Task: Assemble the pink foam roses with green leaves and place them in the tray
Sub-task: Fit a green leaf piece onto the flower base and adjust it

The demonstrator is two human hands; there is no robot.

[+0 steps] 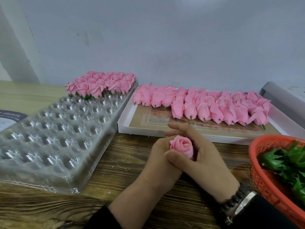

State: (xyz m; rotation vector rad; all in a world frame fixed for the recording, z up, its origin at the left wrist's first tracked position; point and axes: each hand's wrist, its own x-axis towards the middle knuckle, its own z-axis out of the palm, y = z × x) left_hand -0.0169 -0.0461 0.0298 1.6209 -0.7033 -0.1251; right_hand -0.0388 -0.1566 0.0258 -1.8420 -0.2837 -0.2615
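Observation:
One pink foam rose (182, 145) stands upright between both my hands above the wooden table. My left hand (156, 164) curls round its base from the left. My right hand (203, 156) holds it from the right, thumb across the front, fingers stretched behind it. No green leaf shows under this rose. A clear plastic tray (54, 134) with round cups lies at the left; its far rows hold finished roses with green leaves (102, 85). A white box (181, 133) behind my hands holds several bare pink roses (206, 104) with stubs. Green leaves (287, 161) fill a red basket (264, 176).
The wooden table (125, 164) carries everything and ends at a pale wall behind. A grey roll (280, 95) lies at the far right behind the box. A printed card (9, 118) lies at the left under the tray's edge.

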